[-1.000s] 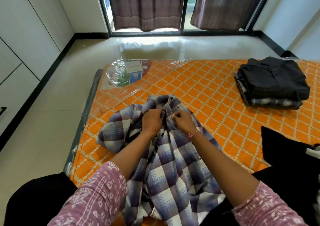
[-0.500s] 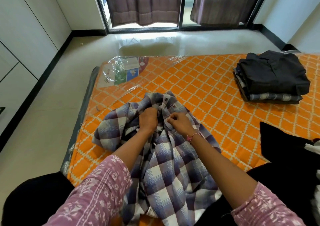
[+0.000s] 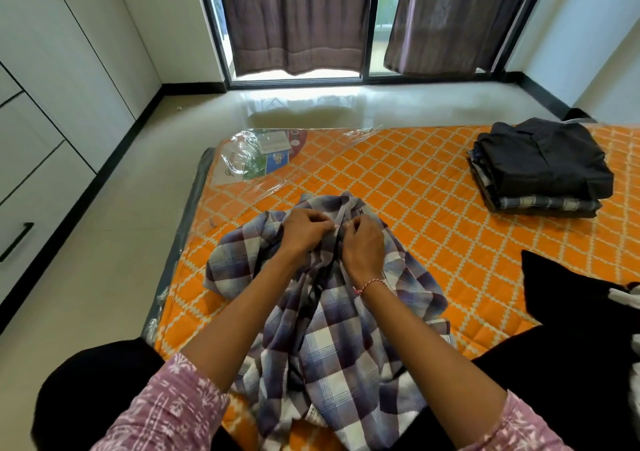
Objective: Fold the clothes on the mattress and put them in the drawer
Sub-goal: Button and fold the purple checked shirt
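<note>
Two curtains (image 3: 363,17) hang beyond an orange mattress (image 3: 398,180) on pale floor (image 3: 104,294).

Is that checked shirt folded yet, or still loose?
Not folded. The checked shirt lies rumpled on the mattress, with the left hand and right hand pinching its front near the collar.

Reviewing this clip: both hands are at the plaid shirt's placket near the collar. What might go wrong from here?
1. The shirt lies bunched and creased, one sleeve crumpled to the left; folding it as is could set wrinkles.
2. The left hand and right hand pinch only the placket, so a button may be mismatched.
3. The mattress wears loose plastic wrap, which could let the shirt slide.
</note>
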